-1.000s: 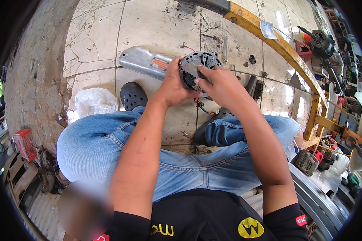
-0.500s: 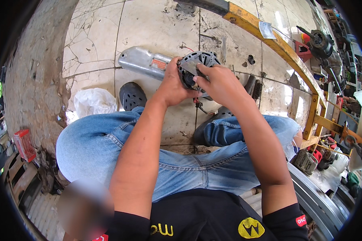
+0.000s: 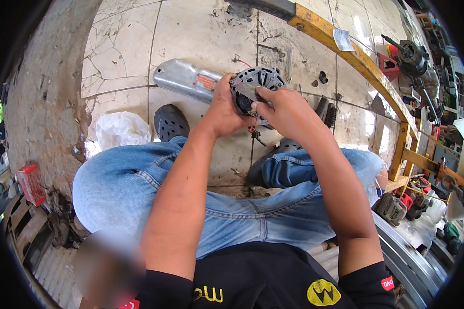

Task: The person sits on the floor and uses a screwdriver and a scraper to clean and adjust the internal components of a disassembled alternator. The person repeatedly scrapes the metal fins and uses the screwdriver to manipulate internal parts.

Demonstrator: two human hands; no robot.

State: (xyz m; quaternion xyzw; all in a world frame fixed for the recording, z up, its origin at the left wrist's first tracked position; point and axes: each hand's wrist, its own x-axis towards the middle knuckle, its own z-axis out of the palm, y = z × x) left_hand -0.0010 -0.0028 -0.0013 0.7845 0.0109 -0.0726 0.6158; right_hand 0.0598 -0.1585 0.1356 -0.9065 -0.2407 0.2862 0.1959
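Person seated, both hands up front. Left hand (image 3: 227,109) wrapped around side of round vented housing (image 3: 265,77) — held above tiled floor (image 3: 201,28), in front of knees. Right hand (image 3: 287,110) opposite, fingers pinching flat grey piece (image 3: 248,91) against housing's face. Long silvery metal cover (image 3: 180,79) lies on floor to left — white plastic bag (image 3: 122,130) nearer left shoe (image 3: 171,122).

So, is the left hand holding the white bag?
No, the left hand holds a round metal part; the white bag lies on the floor.
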